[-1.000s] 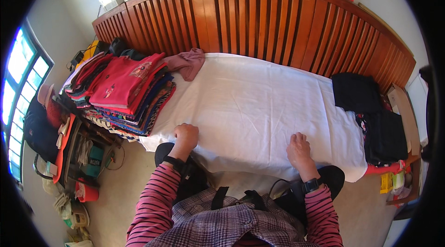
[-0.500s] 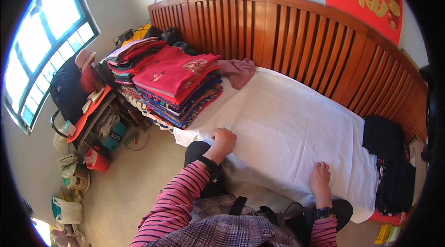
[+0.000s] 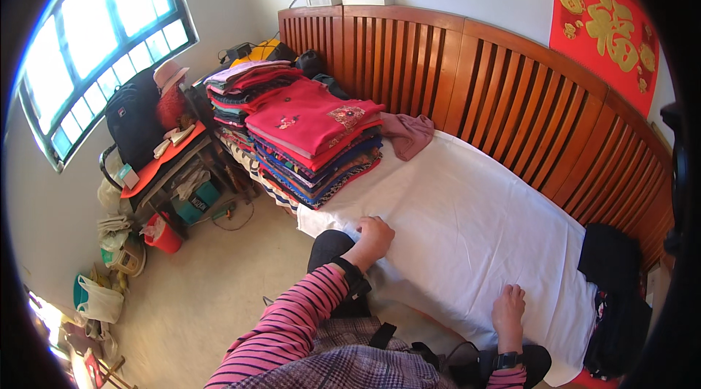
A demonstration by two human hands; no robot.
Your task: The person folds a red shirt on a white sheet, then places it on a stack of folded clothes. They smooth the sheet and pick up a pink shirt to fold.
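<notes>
A white sheet covers the long seat in front of me, with faint creases. My left hand rests at its near edge, close to the clothes stack; the fingers curl under, and what they hold, if anything, is hidden. Farther right, my right hand lies on the sheet with its fingers slightly bent and apart at the tips, nothing seen in them. Left of the sheet stands a tall stack of folded clothes, a red embroidered garment on top. A crumpled mauve cloth lies between stack and backrest.
Behind the sheet runs a slatted wooden backrest. Dark folded clothes lie at the right end. At left, a small table carries a black backpack and a pink hat. A red bucket stands on the floor.
The view has turned left, so the stack and window appear farther right and lower. Both hands keep nearly the same places on the sheet. Nothing was picked up or let go.
</notes>
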